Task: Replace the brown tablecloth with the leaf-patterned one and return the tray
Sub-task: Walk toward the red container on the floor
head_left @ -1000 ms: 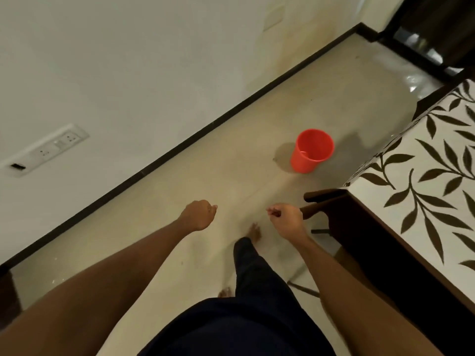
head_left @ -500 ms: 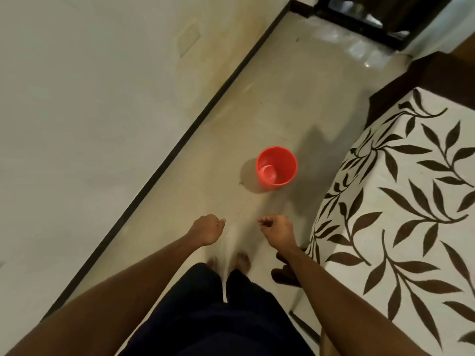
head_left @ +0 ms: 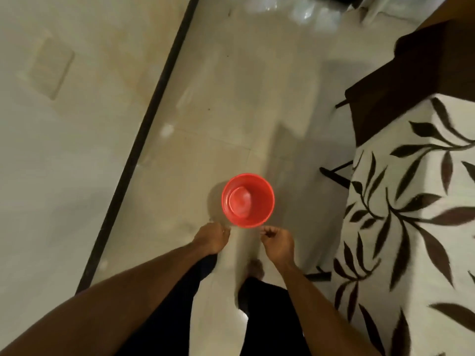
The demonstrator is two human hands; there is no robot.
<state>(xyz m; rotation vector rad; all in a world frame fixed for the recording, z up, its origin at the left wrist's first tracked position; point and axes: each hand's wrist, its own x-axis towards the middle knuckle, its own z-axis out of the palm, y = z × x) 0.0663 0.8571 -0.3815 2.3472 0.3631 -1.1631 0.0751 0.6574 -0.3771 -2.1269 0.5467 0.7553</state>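
Tiled floor [head_left: 231, 111], narrow walkway. Risk: red bucket [head_left: 248, 200] stands just ahead of your foot [head_left: 255, 268]; one careless step would kick it over. Your left hand [head_left: 212, 238] and right hand [head_left: 279, 244] are both curled, holding nothing. Leaf-patterned tablecloth [head_left: 411, 227] lies spread at your right, draped edge running away from you; full long axis cropped. Tray not in view.

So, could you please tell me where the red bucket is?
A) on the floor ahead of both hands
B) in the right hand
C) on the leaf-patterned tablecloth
A: the red bucket stands on the floor, just beyond the left hand and right hand.
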